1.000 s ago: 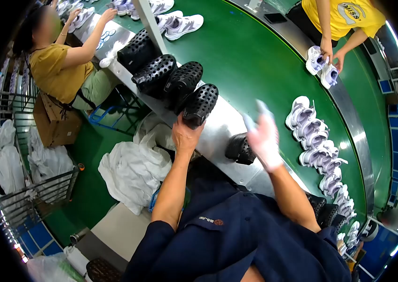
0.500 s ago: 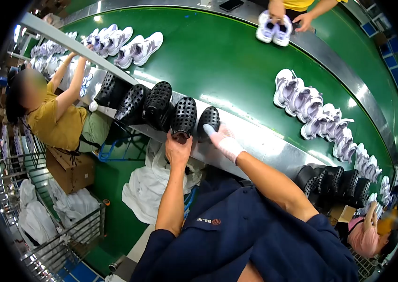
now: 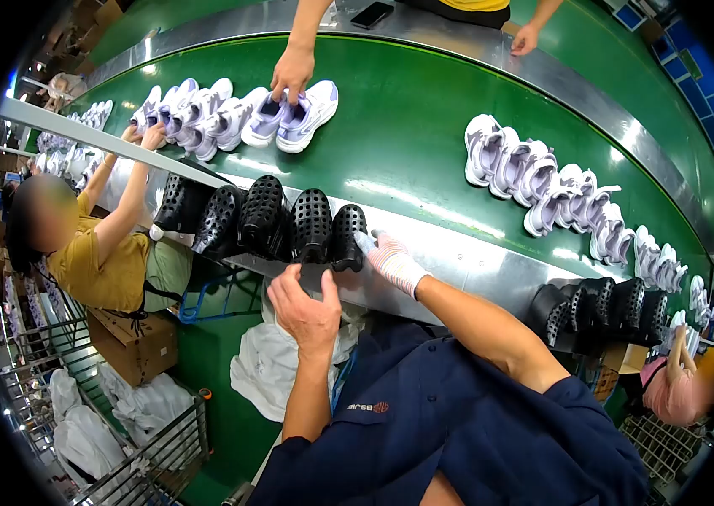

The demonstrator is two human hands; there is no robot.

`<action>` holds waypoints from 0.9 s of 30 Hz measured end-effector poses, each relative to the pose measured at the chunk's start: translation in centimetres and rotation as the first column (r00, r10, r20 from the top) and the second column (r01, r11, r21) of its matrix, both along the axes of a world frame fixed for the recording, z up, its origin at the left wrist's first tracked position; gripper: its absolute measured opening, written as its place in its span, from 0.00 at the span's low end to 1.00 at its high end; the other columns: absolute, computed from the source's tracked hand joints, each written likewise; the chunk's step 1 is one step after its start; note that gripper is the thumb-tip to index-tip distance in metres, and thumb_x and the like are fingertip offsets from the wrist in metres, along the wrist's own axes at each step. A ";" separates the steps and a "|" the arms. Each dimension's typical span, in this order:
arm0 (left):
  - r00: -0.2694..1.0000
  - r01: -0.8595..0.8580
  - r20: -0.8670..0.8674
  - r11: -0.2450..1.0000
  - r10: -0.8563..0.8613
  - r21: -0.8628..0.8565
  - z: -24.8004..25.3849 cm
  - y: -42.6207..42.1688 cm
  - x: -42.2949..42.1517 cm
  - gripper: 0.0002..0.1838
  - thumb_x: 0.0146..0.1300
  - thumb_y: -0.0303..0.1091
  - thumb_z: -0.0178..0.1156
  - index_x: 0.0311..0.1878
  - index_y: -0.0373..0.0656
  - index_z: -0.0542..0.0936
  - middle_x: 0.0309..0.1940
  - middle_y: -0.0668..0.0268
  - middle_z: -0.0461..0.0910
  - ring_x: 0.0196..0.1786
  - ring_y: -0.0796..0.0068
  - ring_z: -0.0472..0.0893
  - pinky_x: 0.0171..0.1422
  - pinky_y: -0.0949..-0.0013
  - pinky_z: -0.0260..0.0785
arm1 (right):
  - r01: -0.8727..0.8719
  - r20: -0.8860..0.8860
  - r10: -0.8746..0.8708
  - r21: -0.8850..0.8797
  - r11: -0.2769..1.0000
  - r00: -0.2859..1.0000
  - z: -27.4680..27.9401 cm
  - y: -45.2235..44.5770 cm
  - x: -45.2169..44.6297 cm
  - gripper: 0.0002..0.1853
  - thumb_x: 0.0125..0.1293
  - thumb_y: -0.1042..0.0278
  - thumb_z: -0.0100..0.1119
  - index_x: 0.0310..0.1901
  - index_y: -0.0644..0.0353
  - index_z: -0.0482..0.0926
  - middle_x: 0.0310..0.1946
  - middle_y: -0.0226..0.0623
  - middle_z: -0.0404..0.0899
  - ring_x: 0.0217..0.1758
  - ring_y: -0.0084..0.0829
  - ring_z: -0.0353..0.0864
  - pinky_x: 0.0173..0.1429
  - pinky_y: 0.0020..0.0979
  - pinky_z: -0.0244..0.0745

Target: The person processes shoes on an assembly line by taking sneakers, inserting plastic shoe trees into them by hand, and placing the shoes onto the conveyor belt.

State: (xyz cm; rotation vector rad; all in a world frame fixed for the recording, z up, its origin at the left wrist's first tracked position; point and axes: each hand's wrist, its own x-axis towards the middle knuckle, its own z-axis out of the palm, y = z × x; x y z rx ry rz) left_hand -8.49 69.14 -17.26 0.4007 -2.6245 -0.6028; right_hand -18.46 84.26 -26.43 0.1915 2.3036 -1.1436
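Note:
Several black perforated shoe-shaped forms (image 3: pixel 311 226) stand side by side on the metal ledge (image 3: pixel 449 270). My left hand (image 3: pixel 306 312), bare, is just below them with thumb and fingers apart and nothing held. At the right end of this group is a smaller black form (image 3: pixel 348 236). My right hand (image 3: pixel 392 257), in a striped glove, rests against its right side, fingers spread. A second group of black forms (image 3: pixel 597 305) stands further right on the ledge.
White and lilac shoes (image 3: pixel 534 173) line the green belt (image 3: pixel 390 126). Across it, a person's hand (image 3: pixel 293 69) holds a pair of shoes (image 3: pixel 306 118). A seated person in yellow (image 3: pixel 104 261) works at left. A grey post (image 3: pixel 112 139) crosses there; a wire cart (image 3: pixel 163 447) stands lower left.
My left hand has let go of a black form and drawn back, opening. My right hand stays beside the smaller form. The person across has moved a shoe pair leftward onto the belt.

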 end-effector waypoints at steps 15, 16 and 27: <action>0.521 0.851 -0.013 0.518 -0.854 0.081 -4.4 23.8 -16.7 0.29 0.58 0.35 0.74 0.64 0.47 0.78 0.61 0.49 0.77 0.66 0.47 0.74 0.66 0.48 0.72 | 0.401 -0.191 -0.366 0.615 0.679 0.911 5.3 25.5 3.2 0.33 0.62 0.48 0.73 0.62 0.62 0.77 0.64 0.55 0.77 0.62 0.51 0.81 0.63 0.47 0.80; 0.519 0.845 0.187 0.534 -0.834 0.037 -4.6 26.0 -18.0 0.32 0.58 0.37 0.75 0.67 0.52 0.77 0.63 0.49 0.76 0.69 0.46 0.71 0.66 0.45 0.72 | 0.427 -0.224 -0.379 0.652 0.626 0.898 5.1 27.2 2.6 0.34 0.62 0.49 0.73 0.63 0.62 0.76 0.67 0.55 0.73 0.64 0.52 0.80 0.63 0.48 0.80; 0.369 0.851 0.682 0.524 -0.631 0.024 -12.4 34.2 -26.4 0.21 0.64 0.48 0.70 0.60 0.58 0.84 0.54 0.55 0.84 0.66 0.50 0.73 0.62 0.42 0.74 | 0.302 -0.342 -0.025 0.792 0.530 0.939 -6.4 39.7 -3.6 0.08 0.64 0.71 0.58 0.35 0.54 0.88 0.38 0.42 0.89 0.42 0.45 0.91 0.45 0.44 0.85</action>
